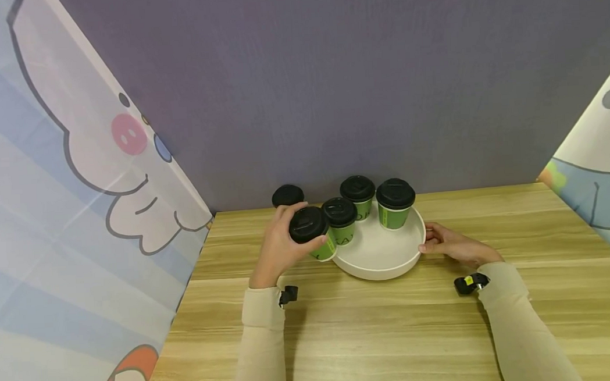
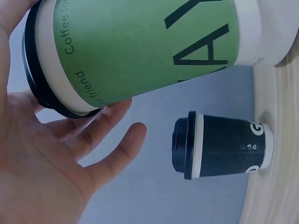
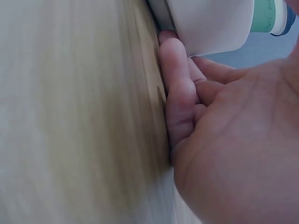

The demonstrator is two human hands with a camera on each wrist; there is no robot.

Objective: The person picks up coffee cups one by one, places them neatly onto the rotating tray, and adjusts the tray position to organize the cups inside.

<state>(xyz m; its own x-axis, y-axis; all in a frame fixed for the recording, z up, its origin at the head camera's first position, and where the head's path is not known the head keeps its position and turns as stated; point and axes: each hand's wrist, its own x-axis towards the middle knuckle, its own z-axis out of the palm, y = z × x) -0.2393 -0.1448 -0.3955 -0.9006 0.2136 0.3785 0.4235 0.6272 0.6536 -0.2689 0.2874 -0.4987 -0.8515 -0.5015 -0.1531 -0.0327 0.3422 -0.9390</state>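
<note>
A green paper coffee cup (image 1: 324, 249) with a black lid is in my left hand (image 1: 279, 250), tilted slightly at the tray's left edge. Thumb and fingers go round it near the lid. Three more green lidded cups, a left one (image 1: 344, 235), a rear one (image 1: 364, 210) and a right one (image 1: 393, 217), stand upright in a round white tray (image 1: 377, 259). At the tray's right side, my right hand (image 1: 455, 246) grips the rim, thumb at the top edge and fingers curled low against the wall. Whether the held cup touches the tray cannot be told.
Behind my left hand a dark lidded coffee cup (image 2: 229, 144) stands on the wooden table (image 1: 377, 337), close to the grey back panel (image 1: 330, 95). Printed cartoon cloth (image 1: 50, 229) borders the table on the left, with similar cloth (image 1: 609, 195) at the right.
</note>
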